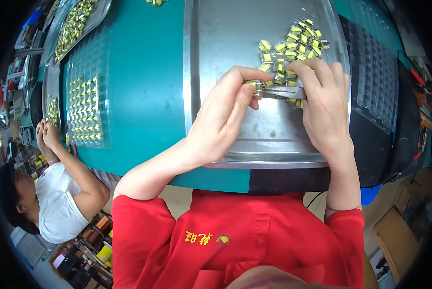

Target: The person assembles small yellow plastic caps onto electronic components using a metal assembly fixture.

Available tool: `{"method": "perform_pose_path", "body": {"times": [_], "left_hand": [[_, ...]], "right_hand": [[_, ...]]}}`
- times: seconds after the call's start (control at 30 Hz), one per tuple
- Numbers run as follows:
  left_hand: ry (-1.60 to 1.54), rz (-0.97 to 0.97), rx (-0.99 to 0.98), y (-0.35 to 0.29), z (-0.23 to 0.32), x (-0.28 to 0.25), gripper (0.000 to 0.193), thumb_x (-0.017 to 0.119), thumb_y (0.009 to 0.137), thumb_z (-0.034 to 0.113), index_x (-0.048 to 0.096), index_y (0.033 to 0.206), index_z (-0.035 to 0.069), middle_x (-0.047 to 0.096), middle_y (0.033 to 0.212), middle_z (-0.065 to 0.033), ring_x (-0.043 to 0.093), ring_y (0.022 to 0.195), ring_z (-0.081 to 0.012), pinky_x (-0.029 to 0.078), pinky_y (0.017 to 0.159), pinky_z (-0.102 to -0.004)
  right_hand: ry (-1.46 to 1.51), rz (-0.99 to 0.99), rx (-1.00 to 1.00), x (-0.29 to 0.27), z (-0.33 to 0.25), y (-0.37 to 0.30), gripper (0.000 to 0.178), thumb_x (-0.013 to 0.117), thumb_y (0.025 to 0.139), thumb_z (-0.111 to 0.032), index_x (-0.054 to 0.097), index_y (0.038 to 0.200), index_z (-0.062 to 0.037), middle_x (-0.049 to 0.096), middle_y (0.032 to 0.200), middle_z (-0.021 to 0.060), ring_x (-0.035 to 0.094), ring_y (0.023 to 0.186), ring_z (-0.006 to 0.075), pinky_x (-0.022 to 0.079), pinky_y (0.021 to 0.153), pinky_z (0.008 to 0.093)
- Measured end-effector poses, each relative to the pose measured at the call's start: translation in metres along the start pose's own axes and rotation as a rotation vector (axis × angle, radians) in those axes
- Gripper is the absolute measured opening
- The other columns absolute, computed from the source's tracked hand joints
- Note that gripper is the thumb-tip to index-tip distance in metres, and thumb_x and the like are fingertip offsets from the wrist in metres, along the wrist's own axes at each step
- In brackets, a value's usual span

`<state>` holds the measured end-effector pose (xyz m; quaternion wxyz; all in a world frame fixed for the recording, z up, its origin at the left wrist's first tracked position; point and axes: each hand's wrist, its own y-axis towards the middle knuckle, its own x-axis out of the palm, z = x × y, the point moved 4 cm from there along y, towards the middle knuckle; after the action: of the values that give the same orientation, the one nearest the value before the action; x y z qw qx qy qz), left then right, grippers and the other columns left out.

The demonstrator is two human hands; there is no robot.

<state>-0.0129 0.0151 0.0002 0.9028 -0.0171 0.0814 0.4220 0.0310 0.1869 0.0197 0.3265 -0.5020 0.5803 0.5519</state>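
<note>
Between the thumb and fingers of my left hand (224, 108) is a small yellow-wrapped transformer (255, 87) with metal pins. My right hand (326, 103) is closed around a pair of pliers (284, 91); their handles are hidden under my palm. The narrow metal jaws point left and meet the transformer's pin side. Whether they grip a pin is too small to tell. Just beyond both hands lies a loose pile of similar yellow transformers (302, 41), heaped on a shallow metal tray (235, 33).
Left of me, a clear plastic tray (83, 113) holds rows of yellow parts on the green table mat (146, 86). A co-worker (62, 197) in white works there beside another metal tray (93, 21) of parts. An clear pocketed plastic tray (374, 77) lies at right.
</note>
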Motion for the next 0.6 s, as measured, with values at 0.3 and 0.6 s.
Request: {"method": "perform_pose_path", "body": {"times": [0.3,0.6], "left_hand": [[0.066,0.010,-0.002,-0.0015,0.0026,-0.0008,0.033,0.035,0.109,0.020,0.056,0.125,0.000,0.058,0.101,-0.0040,0.053,0.088,-0.0089,0.046,0.084,-0.0238],[0.107,0.001,0.013,-0.0021,0.0032,-0.0004,0.032,0.035,0.109,0.017,0.055,0.125,0.000,0.060,0.112,-0.0057,0.054,0.089,-0.0093,0.047,0.084,-0.0244]], "right_hand": [[-0.011,-0.014,-0.012,0.0053,-0.0045,-0.0011,0.046,0.060,0.071,0.009,0.065,0.114,-0.0082,0.060,0.108,0.0090,0.053,0.097,0.0282,0.041,0.085,0.0388],[-0.010,-0.026,-0.022,0.0063,-0.0054,-0.0017,0.046,0.060,0.071,0.009,0.065,0.113,-0.0076,0.060,0.106,0.0088,0.054,0.096,0.0280,0.044,0.084,0.0388]]}}
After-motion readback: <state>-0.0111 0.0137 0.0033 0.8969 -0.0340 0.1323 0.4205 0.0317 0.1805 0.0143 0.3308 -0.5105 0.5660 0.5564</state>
